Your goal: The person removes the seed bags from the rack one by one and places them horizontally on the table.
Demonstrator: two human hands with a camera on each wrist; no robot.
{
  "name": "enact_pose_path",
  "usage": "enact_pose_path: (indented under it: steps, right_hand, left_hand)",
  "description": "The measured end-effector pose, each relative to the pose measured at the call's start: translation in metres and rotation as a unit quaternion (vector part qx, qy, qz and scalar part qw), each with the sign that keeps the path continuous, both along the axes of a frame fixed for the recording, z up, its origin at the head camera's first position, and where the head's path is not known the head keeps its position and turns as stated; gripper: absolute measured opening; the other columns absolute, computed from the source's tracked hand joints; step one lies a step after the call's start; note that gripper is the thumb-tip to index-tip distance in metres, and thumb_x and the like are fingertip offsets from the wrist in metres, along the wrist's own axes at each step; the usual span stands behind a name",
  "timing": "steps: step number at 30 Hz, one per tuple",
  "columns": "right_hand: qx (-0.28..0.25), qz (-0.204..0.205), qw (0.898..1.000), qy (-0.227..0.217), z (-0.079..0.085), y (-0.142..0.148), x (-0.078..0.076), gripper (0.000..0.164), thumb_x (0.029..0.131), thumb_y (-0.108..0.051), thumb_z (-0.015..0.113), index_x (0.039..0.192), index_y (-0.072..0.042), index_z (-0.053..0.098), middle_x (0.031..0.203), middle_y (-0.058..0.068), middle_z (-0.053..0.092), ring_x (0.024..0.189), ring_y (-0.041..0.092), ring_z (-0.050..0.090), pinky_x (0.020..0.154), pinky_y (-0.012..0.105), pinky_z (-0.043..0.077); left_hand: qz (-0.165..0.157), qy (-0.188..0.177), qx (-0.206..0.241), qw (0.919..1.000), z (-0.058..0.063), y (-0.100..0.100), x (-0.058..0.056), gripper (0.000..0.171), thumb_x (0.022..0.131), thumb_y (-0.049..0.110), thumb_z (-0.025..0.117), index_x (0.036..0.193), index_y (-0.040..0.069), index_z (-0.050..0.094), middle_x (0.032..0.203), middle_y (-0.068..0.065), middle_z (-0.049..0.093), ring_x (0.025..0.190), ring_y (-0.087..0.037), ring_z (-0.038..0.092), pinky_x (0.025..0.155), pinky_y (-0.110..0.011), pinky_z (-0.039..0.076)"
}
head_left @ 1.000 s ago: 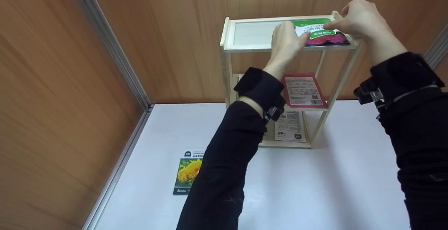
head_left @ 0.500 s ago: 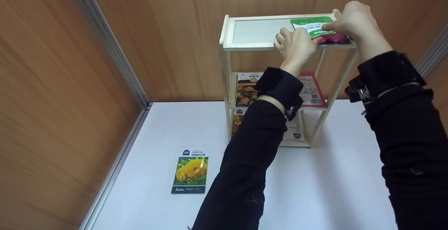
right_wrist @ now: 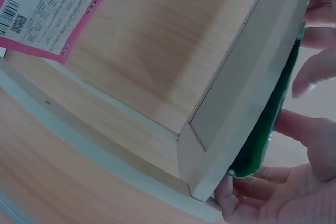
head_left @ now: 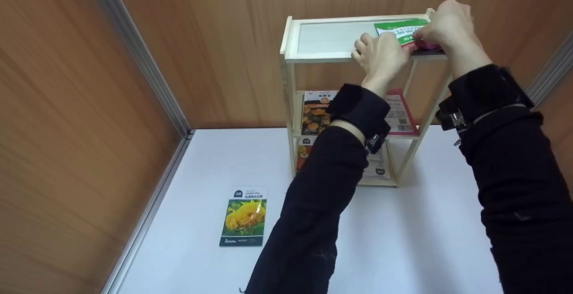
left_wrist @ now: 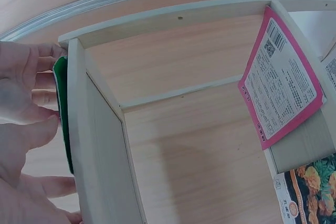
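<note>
A green-topped seed packet (head_left: 398, 29) with a pink flower picture lies at the right end of the top shelf (head_left: 329, 38) of a small wooden rack. My left hand (head_left: 380, 57) is at the packet's front left, thumb on its lower part and other fingers bent at its left end. At the right end, my right hand (head_left: 450, 25) holds the packet between thumb and bent fingers. In the right wrist view, the right hand (right_wrist: 278, 192) wraps the corner of the green packet (right_wrist: 257, 145). Both hands hide parts of the packet.
A yellow-flower packet (head_left: 244, 220) lies on the white table (head_left: 197, 168), left of the rack. Below, the middle shelf bears an orange-flower packet (head_left: 314, 117) and a pink-bordered packet (head_left: 400, 112); more packets (head_left: 379, 162) stand at the bottom. A wooden wall (head_left: 215, 61) backs the rack.
My left hand has shifted right along the shelf's front, its thumb now further along the packet. The right hand has moved slightly left, covering more of the packet's right end.
</note>
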State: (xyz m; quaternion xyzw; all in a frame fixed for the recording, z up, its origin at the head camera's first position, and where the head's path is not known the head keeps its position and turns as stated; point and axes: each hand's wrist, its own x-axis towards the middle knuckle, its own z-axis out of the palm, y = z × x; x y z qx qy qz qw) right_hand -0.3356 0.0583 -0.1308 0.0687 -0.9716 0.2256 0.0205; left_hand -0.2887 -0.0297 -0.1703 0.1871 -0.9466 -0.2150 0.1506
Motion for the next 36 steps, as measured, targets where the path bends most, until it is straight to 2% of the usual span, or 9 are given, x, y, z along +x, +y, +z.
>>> enact_pose_path:
  steps: [9, 12, 14, 18, 24, 27, 31, 34, 36]
  right_hand:
    - [-0.027, -0.017, 0.999, -0.007, -0.002, 0.007, -0.001, 0.057, 0.086, -0.026, 0.046, 0.125, 0.014, 0.037, 0.115, 0.023, 0.040, 0.095, 0.031, 0.039, 0.077, 0.036, 0.039]
    - [-0.040, -0.021, 0.999, -0.018, -0.002, 0.011, -0.004, 0.058, 0.088, -0.033, 0.039, 0.123, 0.013, 0.038, 0.095, 0.016, 0.049, 0.083, 0.024, 0.048, 0.064, 0.029, 0.043]
    - [-0.058, -0.019, 0.998, -0.031, -0.002, 0.013, -0.006, 0.061, 0.088, -0.038, 0.038, 0.123, 0.011, 0.037, 0.076, 0.008, 0.051, 0.065, 0.015, 0.053, 0.054, 0.023, 0.045]
    - [-0.115, -0.015, 0.992, -0.056, 0.000, 0.018, -0.007, 0.056, 0.088, -0.034, 0.046, 0.122, 0.008, 0.036, 0.056, -0.003, 0.047, 0.042, 0.004, 0.050, 0.046, 0.020, 0.048]
    - [-0.186, 0.003, 0.981, -0.060, 0.000, 0.021, -0.001, 0.029, 0.084, -0.023, 0.058, 0.097, 0.001, 0.049, 0.053, -0.006, 0.049, 0.043, 0.004, 0.051, 0.044, 0.019, 0.047]
    - [-0.210, 0.017, 0.976, -0.062, -0.002, 0.021, 0.002, 0.037, 0.084, -0.020, 0.059, 0.108, 0.006, 0.050, 0.055, -0.006, 0.050, 0.046, 0.004, 0.053, 0.046, 0.019, 0.047]
    - [-0.230, 0.029, 0.971, -0.053, -0.007, 0.022, 0.005, 0.052, 0.082, -0.020, 0.062, 0.122, 0.009, 0.046, 0.077, 0.001, 0.052, 0.050, 0.001, 0.054, 0.050, 0.018, 0.049]
    - [-0.228, 0.035, 0.972, -0.032, -0.014, 0.021, 0.009, 0.055, 0.080, -0.022, 0.064, 0.123, 0.008, 0.046, 0.091, 0.006, 0.047, 0.054, -0.001, 0.053, 0.054, 0.017, 0.049]
    - [-0.239, 0.040, 0.970, -0.018, -0.019, 0.021, 0.012, 0.054, 0.078, -0.023, 0.066, 0.119, 0.008, 0.049, 0.090, 0.004, 0.048, 0.054, -0.001, 0.053, 0.054, 0.016, 0.049]
  left_hand:
    - [0.001, 0.067, 0.092, 0.9935, 0.003, -0.009, 0.000, 0.017, 0.081, 0.037, 0.061, 0.078, 0.022, 0.058, 0.087, 0.009, 0.056, 0.085, -0.009, 0.047, 0.074, -0.024, 0.032]
    - [-0.005, 0.095, 0.121, 0.9881, 0.003, -0.016, 0.002, 0.012, 0.081, 0.028, 0.062, 0.076, 0.019, 0.058, 0.081, 0.010, 0.059, 0.078, -0.007, 0.051, 0.065, -0.024, 0.033]
    - [-0.015, 0.116, 0.146, 0.9823, 0.003, -0.022, 0.005, 0.016, 0.081, 0.023, 0.061, 0.068, 0.016, 0.054, 0.072, 0.010, 0.055, 0.071, -0.005, 0.050, 0.059, -0.022, 0.033]
    - [-0.051, 0.157, 0.189, 0.9680, 0.003, -0.033, 0.011, 0.021, 0.081, 0.017, 0.061, 0.061, 0.010, 0.057, 0.061, 0.007, 0.047, 0.064, -0.005, 0.043, 0.051, -0.019, 0.032]
    - [-0.070, 0.156, 0.225, 0.9590, 0.005, -0.046, 0.016, 0.009, 0.079, 0.016, 0.065, 0.081, 0.009, 0.071, 0.073, 0.006, 0.061, 0.069, -0.003, 0.050, 0.056, -0.013, 0.038]
    - [-0.078, 0.150, 0.257, 0.9515, 0.003, -0.050, 0.019, 0.011, 0.078, 0.015, 0.068, 0.086, 0.008, 0.071, 0.079, 0.005, 0.063, 0.073, -0.003, 0.053, 0.058, -0.012, 0.040]
    - [-0.090, 0.161, 0.292, 0.9384, -0.003, -0.054, 0.022, 0.013, 0.076, 0.012, 0.070, 0.086, 0.005, 0.070, 0.079, 0.003, 0.063, 0.074, -0.005, 0.055, 0.058, -0.013, 0.042]
    - [-0.097, 0.175, 0.319, 0.9267, -0.011, -0.060, 0.024, 0.013, 0.075, 0.010, 0.071, 0.086, 0.004, 0.069, 0.078, 0.000, 0.064, 0.073, -0.006, 0.056, 0.059, -0.013, 0.042]
    - [-0.102, 0.182, 0.336, 0.9184, -0.015, -0.062, 0.027, 0.013, 0.075, 0.008, 0.070, 0.087, 0.003, 0.069, 0.078, -0.001, 0.064, 0.072, -0.007, 0.057, 0.059, -0.013, 0.043]
